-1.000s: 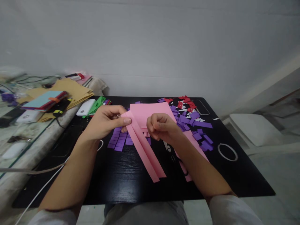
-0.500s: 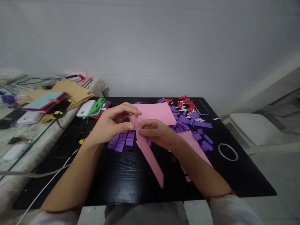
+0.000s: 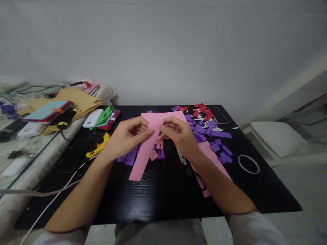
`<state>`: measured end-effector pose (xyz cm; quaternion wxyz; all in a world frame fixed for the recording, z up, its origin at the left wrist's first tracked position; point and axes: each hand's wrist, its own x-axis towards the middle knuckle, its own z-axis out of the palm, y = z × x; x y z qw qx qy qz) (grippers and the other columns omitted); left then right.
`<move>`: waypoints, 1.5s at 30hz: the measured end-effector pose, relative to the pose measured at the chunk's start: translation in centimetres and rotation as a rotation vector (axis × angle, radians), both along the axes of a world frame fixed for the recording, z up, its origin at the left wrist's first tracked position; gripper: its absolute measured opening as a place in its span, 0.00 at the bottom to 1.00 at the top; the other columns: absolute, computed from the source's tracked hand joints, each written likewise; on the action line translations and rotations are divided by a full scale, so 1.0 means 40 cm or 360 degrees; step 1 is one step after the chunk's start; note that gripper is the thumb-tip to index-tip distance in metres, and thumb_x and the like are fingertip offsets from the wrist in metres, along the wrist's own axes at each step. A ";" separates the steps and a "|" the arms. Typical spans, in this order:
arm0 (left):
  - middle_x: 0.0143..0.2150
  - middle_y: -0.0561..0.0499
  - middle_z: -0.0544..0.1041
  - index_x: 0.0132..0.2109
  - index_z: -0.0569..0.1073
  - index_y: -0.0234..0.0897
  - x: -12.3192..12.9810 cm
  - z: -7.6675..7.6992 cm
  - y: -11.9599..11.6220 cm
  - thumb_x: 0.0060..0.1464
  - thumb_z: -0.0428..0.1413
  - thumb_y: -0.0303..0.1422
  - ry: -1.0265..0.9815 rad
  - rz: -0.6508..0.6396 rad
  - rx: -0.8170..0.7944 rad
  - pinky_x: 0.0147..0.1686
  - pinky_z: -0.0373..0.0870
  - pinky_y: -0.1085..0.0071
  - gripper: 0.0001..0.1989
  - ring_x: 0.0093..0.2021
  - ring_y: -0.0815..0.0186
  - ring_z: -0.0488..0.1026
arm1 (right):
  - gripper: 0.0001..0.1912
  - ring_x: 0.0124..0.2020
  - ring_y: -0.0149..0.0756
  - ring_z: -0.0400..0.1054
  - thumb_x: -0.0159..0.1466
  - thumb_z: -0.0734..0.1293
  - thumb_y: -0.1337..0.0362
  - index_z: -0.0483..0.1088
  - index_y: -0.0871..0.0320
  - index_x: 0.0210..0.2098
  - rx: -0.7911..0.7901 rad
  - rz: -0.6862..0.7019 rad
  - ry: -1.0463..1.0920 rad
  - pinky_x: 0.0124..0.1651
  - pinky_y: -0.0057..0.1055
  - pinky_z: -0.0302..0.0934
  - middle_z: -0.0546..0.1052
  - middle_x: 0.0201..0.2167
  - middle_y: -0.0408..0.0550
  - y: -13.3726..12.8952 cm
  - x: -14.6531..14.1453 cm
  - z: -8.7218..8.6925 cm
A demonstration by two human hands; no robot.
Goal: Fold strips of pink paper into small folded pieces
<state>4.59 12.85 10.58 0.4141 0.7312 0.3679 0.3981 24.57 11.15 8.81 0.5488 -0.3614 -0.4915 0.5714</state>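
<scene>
A pink paper strip (image 3: 143, 154) hangs above the black table, its lower end slanting toward me. My left hand (image 3: 129, 137) pinches its upper left edge between thumb and fingers. Across from it, my right hand (image 3: 180, 136) pinches the upper right edge. Behind the hands lies a pink paper sheet (image 3: 176, 116). Small pink paper pieces (image 3: 154, 155) and purple paper pieces (image 3: 127, 157) rest under and beside the strip. Scissors (image 3: 183, 160) lie near my right wrist, partly covered by the forearm. Another pink sheet (image 3: 212, 154) is under my right forearm.
Purple scraps (image 3: 201, 131) and red scraps (image 3: 203, 109) are heaped at the back right, near a ring (image 3: 249, 164). On the left are a yellow cutter-like tool (image 3: 99, 146), a dark phone (image 3: 73, 154), green paper (image 3: 105, 116) and a white cable (image 3: 53, 201).
The pink strip has swung from pointing right to pointing left, and its flat face shows now. My right hand has moved up and right; scissors and small pink pieces have come into view.
</scene>
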 end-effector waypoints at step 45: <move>0.34 0.51 0.81 0.39 0.79 0.37 0.055 -0.009 -0.036 0.62 0.64 0.40 -0.0255 0.0181 0.0145 0.36 0.75 0.71 0.10 0.33 0.67 0.77 | 0.10 0.31 0.35 0.80 0.61 0.77 0.57 0.81 0.56 0.37 0.0342 -0.0282 -0.0156 0.43 0.37 0.81 0.83 0.32 0.45 -0.051 -0.003 0.029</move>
